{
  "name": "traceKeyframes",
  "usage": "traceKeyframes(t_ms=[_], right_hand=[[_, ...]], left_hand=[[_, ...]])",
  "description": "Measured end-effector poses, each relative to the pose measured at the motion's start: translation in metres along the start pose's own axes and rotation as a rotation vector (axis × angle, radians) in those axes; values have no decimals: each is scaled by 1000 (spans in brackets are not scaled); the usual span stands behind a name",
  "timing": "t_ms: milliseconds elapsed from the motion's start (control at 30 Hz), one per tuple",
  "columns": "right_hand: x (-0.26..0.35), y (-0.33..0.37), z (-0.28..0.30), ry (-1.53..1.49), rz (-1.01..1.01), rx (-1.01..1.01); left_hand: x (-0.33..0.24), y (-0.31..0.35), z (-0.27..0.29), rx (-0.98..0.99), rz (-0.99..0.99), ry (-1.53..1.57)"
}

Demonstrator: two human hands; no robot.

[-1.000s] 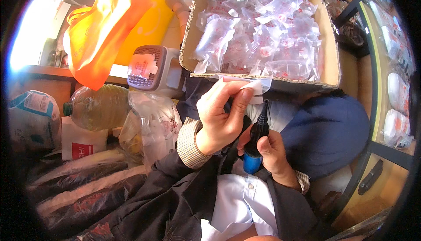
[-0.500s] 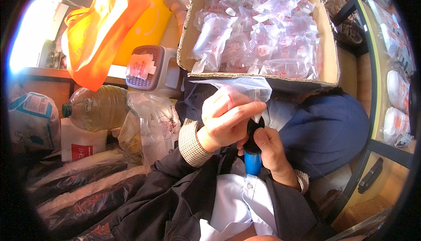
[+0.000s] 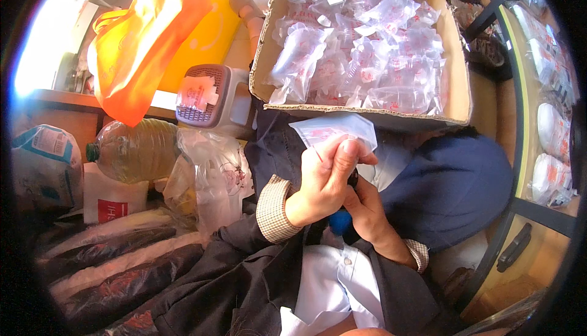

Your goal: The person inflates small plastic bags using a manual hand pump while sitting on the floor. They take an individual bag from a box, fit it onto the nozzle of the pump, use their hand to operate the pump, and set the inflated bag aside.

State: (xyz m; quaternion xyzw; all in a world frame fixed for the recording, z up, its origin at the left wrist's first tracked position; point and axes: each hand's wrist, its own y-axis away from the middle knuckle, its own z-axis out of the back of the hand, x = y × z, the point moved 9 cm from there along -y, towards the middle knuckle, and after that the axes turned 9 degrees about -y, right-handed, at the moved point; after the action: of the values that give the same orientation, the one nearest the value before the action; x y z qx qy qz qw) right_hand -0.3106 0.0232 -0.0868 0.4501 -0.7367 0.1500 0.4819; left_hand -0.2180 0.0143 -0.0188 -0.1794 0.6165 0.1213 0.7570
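Just below the cardboard box, a small clear plastic bag [image 3: 339, 130] with reddish print is pinched in my left hand [image 3: 327, 180]. Its upper part stands out above my thumb and fingers. My right hand [image 3: 371, 217] is closed close beneath, its fingers wrapped round a blue and black object [image 3: 340, 221]. Mostly hidden between the two hands, this object shows only a rounded blue end and a bit of black. Whether the bag touches the object cannot be seen.
An open cardboard box [image 3: 367, 114] full of clear plastic-wrapped pieces stands ahead. To the left are a grey stool [image 3: 235, 107], an orange bag [image 3: 143, 48], a large clear bottle [image 3: 137, 149] and plastic bags [image 3: 214, 177]. Shelves with wrapped white packs [image 3: 553, 131] line the right.
My left hand has turned, its thumb now up on the bag, which sits more folded. The blue and black object has dropped lower and is more covered by my hands.
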Motion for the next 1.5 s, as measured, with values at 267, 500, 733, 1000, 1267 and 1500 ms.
traceKeyframes(t_ms=[267, 500, 733, 1000, 1267, 1500], right_hand=[[21, 4, 16, -441, 133, -44], [89, 20, 50, -338, 327, -386], [147, 55, 80, -502, 978, -299], [2, -8, -8, 69, 54, 39], [-23, 5, -24, -234, -322, 132], [-27, 11, -24, -306, -350, 151]], left_hand=[[-2, 20, -23, 194, 20, -7], [-5, 32, -64, 447, 53, 105], [3, 26, -56, 301, -38, 17], [0, -18, 27, -181, 114, 641], [14, -45, 79, -311, 228, 739], [26, -37, 60, -171, 254, 672]])
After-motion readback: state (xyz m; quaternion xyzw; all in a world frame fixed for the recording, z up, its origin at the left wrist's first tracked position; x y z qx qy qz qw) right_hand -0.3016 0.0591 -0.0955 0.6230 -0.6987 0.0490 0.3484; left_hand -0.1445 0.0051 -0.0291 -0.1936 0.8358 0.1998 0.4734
